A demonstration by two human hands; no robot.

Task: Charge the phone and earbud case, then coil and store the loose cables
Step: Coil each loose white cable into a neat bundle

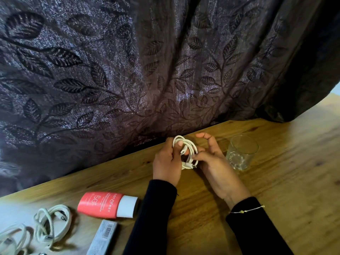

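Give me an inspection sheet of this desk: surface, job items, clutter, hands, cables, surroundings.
Surface: wooden table, grain visible.
Job's things: white cable coil held above the table; phone and earbud case nothing seen.
Clutter: red sunscreen tube lying flat, grey barcoded box near the front edge, drinking glass upright, right of the hands.
Hands: left hand grips the coil, thumb over the loops; right hand pinches the coil's lower side.
Cables: two more white bundles at front left, already coiled.
Surroundings: dark leaf-patterned curtain hanging behind the table.
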